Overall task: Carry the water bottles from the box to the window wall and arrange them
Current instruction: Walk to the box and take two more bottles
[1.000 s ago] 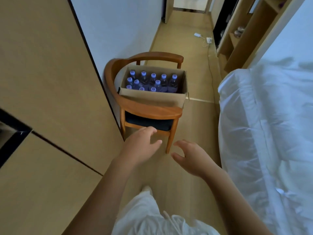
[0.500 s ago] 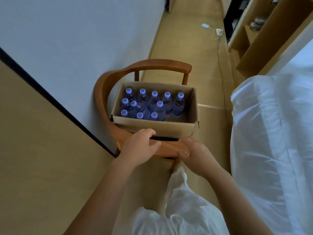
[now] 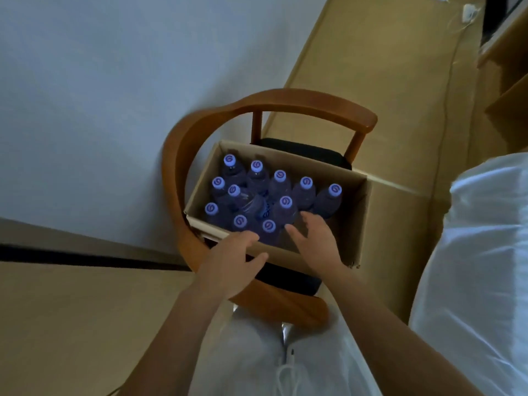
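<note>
An open cardboard box sits on the seat of a wooden armchair. Several water bottles with pale purple caps stand upright inside it, filling the left and far part; the near right corner is bare. My left hand hovers over the box's near rim, fingers apart and holding nothing. My right hand reaches over the rim into the box, fingers spread, just short of the nearest bottles. Neither hand grips a bottle.
A pale wall runs along the left of the chair. A bed with white bedding lies close on the right. Wooden floor stretches beyond the chair, with a cable and wooden shelving at the far right.
I have stepped up to the chair and now look down into the box. Both hands moved forward, from short of the chair to the box rim, the right one going inside.
</note>
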`<state>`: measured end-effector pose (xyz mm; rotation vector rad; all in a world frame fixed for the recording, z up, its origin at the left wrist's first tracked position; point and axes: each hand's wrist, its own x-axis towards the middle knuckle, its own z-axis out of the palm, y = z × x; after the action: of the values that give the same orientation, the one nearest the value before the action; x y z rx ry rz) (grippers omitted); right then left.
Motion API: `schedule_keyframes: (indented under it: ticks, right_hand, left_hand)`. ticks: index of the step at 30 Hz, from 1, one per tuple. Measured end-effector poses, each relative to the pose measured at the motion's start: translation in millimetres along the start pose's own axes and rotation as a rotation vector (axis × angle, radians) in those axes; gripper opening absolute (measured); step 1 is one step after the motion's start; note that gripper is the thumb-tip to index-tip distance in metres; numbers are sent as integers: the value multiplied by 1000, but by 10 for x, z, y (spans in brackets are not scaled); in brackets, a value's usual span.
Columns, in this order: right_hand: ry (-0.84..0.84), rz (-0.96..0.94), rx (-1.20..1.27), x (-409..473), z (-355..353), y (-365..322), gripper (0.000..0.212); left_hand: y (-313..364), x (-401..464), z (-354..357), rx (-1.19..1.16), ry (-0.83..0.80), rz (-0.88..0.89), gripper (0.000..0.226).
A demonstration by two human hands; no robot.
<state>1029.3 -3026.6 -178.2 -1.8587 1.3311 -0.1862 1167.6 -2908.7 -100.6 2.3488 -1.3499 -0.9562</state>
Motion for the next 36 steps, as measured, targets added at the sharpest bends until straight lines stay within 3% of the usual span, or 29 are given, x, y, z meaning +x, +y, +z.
schedule_keyframes:
  ticks: [4, 9, 12, 15, 18, 24, 27, 29, 33, 36]
  right_hand:
    - [-3, 63, 32, 438, 265, 20, 44]
    - [-83, 219, -92, 913, 539, -2, 61]
    - [-136, 259, -218, 1111, 617, 11, 52]
    - [-160, 179, -343, 1182, 551, -3, 33]
    - [-42, 66, -323, 1030, 353, -77, 25]
    - [64, -158, -163, 532, -536, -793, 26]
    - [-18, -271, -134, 254, -996, -1303, 34]
    - [-52, -333, -139, 100, -1153, -1563, 34]
    - [-70, -432, -67, 1, -1224, -1830, 39]
    - [-335, -509, 216, 137, -1195, -1780, 33]
  left_hand:
    - [-54, 166, -42, -5, -55, -37, 42]
    - [-142, 377, -137, -58, -71, -81, 44]
    - [-197, 427, -164, -46, -103, -87, 42]
    - [-271, 466, -187, -22, -86, -89, 44]
    - [-283, 523, -192, -33, -56, -116, 50]
    - [-42, 728, -240, -178, -84, -7, 95]
    - [180, 740, -276, -338, 17, 195, 101]
    - [340, 697, -293, -575, 84, 176, 100]
    - [452, 572, -287, -639, 348, 222, 69]
    - [344, 507, -289, -707, 444, 158, 60]
